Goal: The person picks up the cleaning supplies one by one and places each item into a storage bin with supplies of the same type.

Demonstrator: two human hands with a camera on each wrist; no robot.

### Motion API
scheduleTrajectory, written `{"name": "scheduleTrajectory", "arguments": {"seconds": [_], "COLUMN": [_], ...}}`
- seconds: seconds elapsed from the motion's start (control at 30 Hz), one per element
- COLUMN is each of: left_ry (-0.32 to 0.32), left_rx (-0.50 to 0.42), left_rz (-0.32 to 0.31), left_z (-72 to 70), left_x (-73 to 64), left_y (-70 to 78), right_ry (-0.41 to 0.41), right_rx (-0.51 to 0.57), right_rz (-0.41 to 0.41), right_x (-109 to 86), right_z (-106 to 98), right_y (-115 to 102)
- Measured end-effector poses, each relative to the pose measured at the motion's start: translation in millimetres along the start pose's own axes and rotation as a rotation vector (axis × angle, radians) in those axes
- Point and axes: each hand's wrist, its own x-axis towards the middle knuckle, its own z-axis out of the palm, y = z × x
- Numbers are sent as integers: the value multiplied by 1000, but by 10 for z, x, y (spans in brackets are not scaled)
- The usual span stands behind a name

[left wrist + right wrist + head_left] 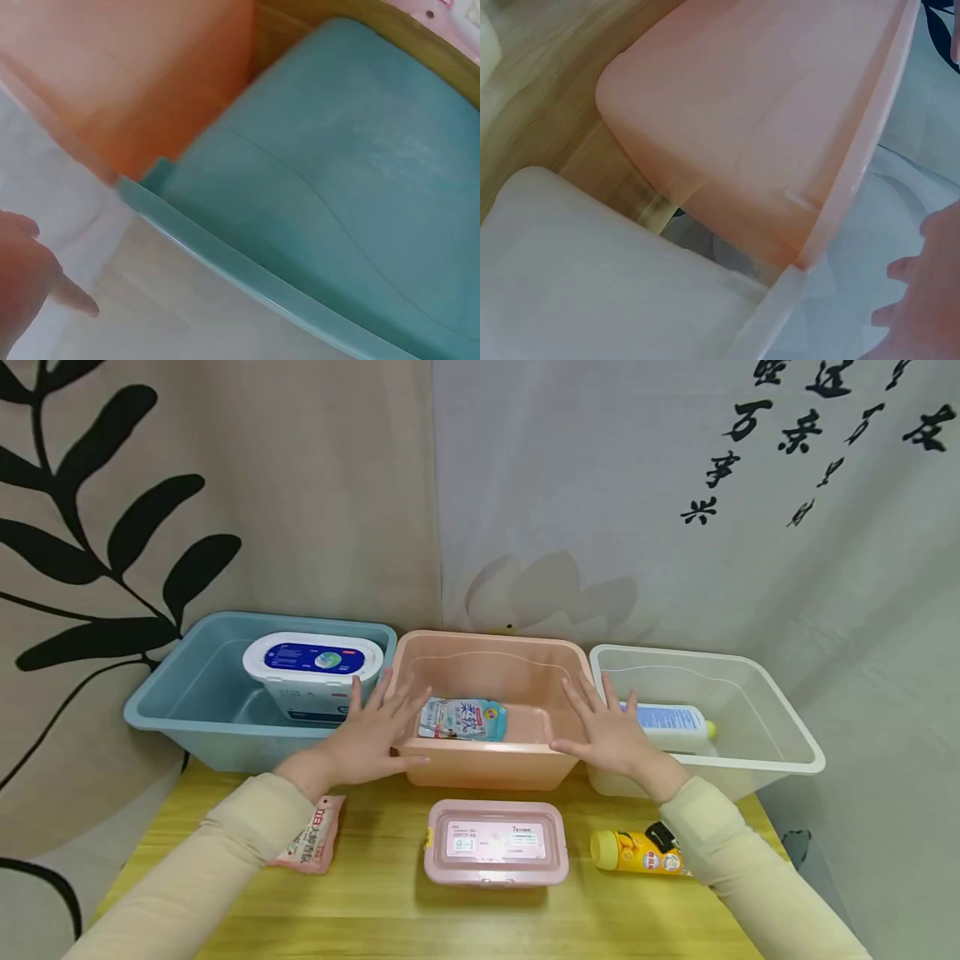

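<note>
My left hand (366, 739) hovers with spread fingers where the blue bin (247, 739) meets the orange bin (487, 767). Fingers equally spread, my right hand (613, 737) is over the side where the orange and white bins adjoin. Neither hand holds anything. A blue and white packet (462, 719) lies inside the orange bin, between the hands. In the blue bin sits a white lidded tub (313, 681) with a dark blue label. The white bin (750, 768) contains a white bottle (672, 729) with a yellow-green cap, partly hidden by my right hand.
On the wooden table (382, 918), a pink lidded box (496, 843) stands before the orange bin. A pink packet (315, 839) lies partly under my left sleeve, and a yellow bottle (633, 852) reaches my right sleeve. Patterned curtains (322, 485) hang behind the bins.
</note>
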Motion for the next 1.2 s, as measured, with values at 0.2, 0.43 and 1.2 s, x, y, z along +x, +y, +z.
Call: {"name": "scheduleTrajectory", "arguments": {"seconds": [0.2,0.43,1.2], "left_ry": [7,15,-76], "left_rx": [-16,-3,-13], "left_rz": [88,147,302], "left_z": [43,125,468], "left_x": [-42,-79,-189], "left_y": [142,283,596], "right_ry": [23,36,19], "right_rx": [-5,-14,16], "right_rz": [-7,-24,-29], "right_x": [-43,-97,-287], "right_z": [39,77,288], "right_y": [46,112,254]}}
